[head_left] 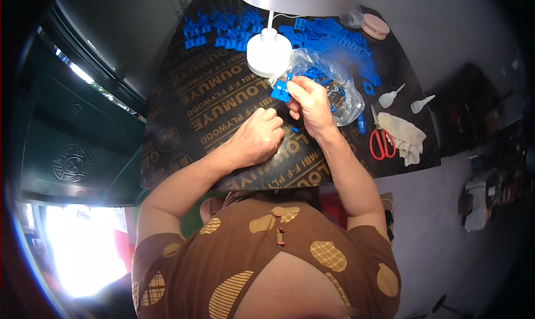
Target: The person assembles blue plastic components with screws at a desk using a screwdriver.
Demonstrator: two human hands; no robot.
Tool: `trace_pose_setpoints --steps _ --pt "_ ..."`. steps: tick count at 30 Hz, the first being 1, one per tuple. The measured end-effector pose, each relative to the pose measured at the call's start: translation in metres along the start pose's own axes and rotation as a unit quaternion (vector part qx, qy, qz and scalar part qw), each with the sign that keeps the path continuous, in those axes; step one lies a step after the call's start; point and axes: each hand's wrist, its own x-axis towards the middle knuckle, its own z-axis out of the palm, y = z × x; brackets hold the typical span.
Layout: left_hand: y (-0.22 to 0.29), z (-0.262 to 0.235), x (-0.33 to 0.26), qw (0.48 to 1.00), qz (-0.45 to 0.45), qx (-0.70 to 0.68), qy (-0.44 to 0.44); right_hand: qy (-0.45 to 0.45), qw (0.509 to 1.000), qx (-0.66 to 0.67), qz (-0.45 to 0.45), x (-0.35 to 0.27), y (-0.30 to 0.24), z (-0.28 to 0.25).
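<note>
Between the thumb and fingers of my right hand (309,101) is a small blue plastic part (281,91), held up near the lamp base. Closed and resting on the dark printed board (206,135), my left hand (257,138) lies just below and left of it. Its fingers curl inward, and whatever they hold, if anything, is hidden. A tiny blue piece (295,129) lies on the board between the two hands. Behind my right hand spreads a clear plastic bag (351,99) with small blue and metal pieces in it.
A white lamp (269,54) stands beyond my hands. Blue parts lie in rows (223,32) at back left and in a heap (329,35) at back right. Red-handled scissors (382,145), a white cloth (402,136), and two nozzle bottles (388,99) sit on the right.
</note>
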Motion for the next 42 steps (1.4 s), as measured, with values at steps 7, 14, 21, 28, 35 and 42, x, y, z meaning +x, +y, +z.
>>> trace_pose_setpoints --steps 7,14,21,28,35,42 --pt "0.001 0.001 0.0 1.0 0.008 0.016 0.008 0.0 1.0 -0.003 0.005 0.0 0.0 0.0" --pt "0.002 -0.002 -0.002 1.0 0.005 0.002 -0.005 0.005 1.0 -0.011 0.003 -0.001 0.0 0.0" --pt "0.001 -0.003 -0.002 1.0 -0.001 -0.005 -0.006 0.005 1.0 -0.003 0.002 0.0 0.002 0.0" --pt "0.002 0.0 -0.002 1.0 0.005 0.01 0.016 0.007 1.0 -0.005 0.0 -0.001 0.0 0.001" --pt "0.002 0.001 -0.001 0.999 -0.002 0.013 0.034 0.005 1.0 -0.004 -0.005 -0.001 -0.001 0.002" --pt "0.002 -0.012 0.003 0.972 -0.077 -0.142 0.168 0.006 1.0 -0.009 -0.009 0.0 0.003 0.001"
